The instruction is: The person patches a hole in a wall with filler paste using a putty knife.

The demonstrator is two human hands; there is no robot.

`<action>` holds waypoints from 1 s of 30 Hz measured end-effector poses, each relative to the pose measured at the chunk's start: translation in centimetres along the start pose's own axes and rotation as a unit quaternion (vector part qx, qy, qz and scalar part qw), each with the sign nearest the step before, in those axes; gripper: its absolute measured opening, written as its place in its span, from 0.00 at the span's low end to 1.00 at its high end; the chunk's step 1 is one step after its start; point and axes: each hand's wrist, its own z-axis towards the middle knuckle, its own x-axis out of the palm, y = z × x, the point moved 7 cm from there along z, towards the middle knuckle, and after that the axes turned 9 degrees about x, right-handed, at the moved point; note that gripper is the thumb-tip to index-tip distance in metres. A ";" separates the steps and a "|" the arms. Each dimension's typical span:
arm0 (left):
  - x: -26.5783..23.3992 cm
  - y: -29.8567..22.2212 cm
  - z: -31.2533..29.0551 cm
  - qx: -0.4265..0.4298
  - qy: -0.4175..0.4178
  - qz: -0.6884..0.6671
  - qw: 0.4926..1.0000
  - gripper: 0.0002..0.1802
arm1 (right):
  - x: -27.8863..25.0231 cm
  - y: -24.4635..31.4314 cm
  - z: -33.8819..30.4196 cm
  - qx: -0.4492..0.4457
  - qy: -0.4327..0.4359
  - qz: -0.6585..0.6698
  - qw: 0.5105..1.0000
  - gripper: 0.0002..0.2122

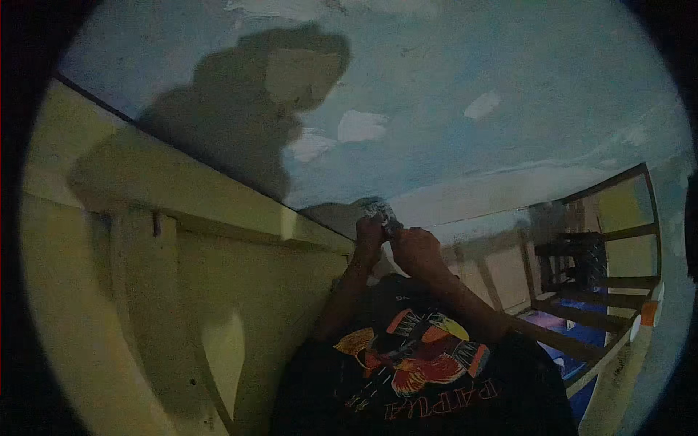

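Both my hands are raised close together in front of my chest, just under the pale blue-grey surface. My left hand (369, 234) is closed around a small grey thing smeared with white (379, 208), which looks like a putty scraper; the dim light blurs its shape. Beside it, my right hand (418, 251) is also closed, its fingers up against the lower part of that thing. What lies inside the right fist is hidden. White filler patches (362, 126) mark the pale surface (436, 80) beyond my hands.
A yellow wall with a ledge (218, 211) runs along my left. At the right stands a ladder-like frame (643, 232) with several rungs, blue material (582, 341) visible below it. My dark shadow (240, 102) falls across the pale surface.
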 end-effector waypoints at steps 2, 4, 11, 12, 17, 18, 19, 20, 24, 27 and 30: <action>0.1 2.3 -0.6 -0.071 -0.101 -0.291 0.949 0.10 | -0.6 0.3 -0.7 -0.012 -0.017 -0.005 1.000 0.09; -0.6 1.7 -0.1 0.022 -0.056 -0.103 0.993 0.10 | -2.5 0.4 -1.5 0.013 -0.052 0.053 0.997 0.10; 0.0 0.3 -1.4 -0.052 -0.107 -0.209 0.971 0.10 | -0.9 -0.1 -1.5 -0.011 -0.049 0.044 0.998 0.09; -0.1 0.8 -1.3 -0.055 -0.108 -0.210 0.970 0.10 | -1.3 -0.1 -1.6 -0.005 -0.046 0.047 0.998 0.09; -0.8 1.0 -1.1 -0.073 -0.135 -0.138 0.979 0.15 | -0.1 0.3 -1.0 0.021 -0.048 0.041 0.998 0.10; -0.7 0.8 -1.3 -0.071 -0.134 -0.137 0.979 0.15 | 0.2 0.1 -1.0 0.010 -0.043 0.030 0.999 0.10; -0.7 -0.2 -1.5 -0.055 -0.124 -0.159 0.978 0.15 | -0.3 0.6 -0.9 -0.007 -0.036 0.019 0.999 0.10; -0.7 -0.9 -1.6 -0.039 -0.114 -0.181 0.976 0.15 | -1.0 1.0 -1.1 -0.011 -0.037 0.019 0.999 0.10; -0.5 0.0 -0.3 -0.002 -0.074 -0.187 0.979 0.14 | -1.6 0.6 -1.0 0.022 -0.032 0.047 0.998 0.09; -0.9 3.0 -0.1 -0.103 -0.093 -0.152 0.979 0.15 | 0.0 0.8 -0.5 0.003 -0.026 0.044 0.999 0.10; -1.5 2.4 -0.1 -0.013 -0.129 -0.100 0.987 0.15 | -1.5 1.2 -1.5 -0.009 -0.043 0.044 0.998 0.10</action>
